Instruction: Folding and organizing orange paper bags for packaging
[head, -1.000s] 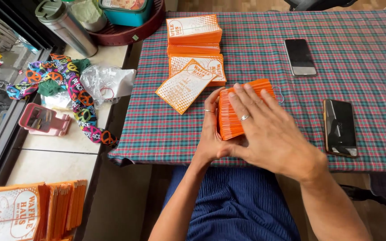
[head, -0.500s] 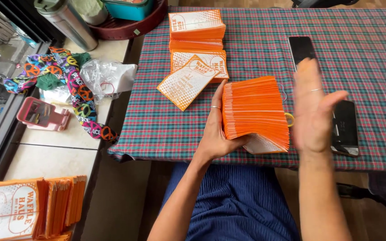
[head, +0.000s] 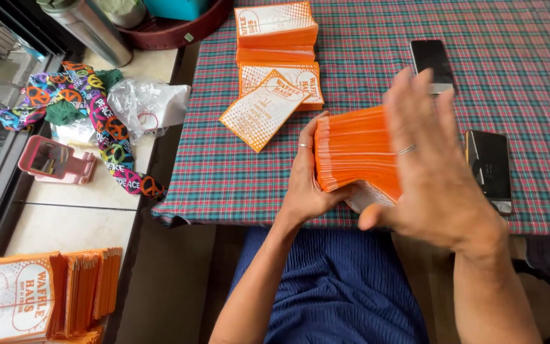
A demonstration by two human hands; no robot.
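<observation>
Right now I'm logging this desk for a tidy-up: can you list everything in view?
held stack of paper sleeves: one, orange, upright on the table edge.
flat stacks of sleeves: two, orange and white, far side of the cloth.
loose sleeve: one, orange and white, tilted against the nearer stack.
tablecloth: one, red-green plaid.
phones: two, black, at right.
sleeve pile: one, orange, bottom left.
patterned band: one, multicolour, side counter.
plastic bag: one, clear.
phone stand: one, pink.
flask: one, steel.
left hand: grips the held stack.
right hand: blurred, over the stack.

orange paper stack [head: 354,150] between both hands
</observation>
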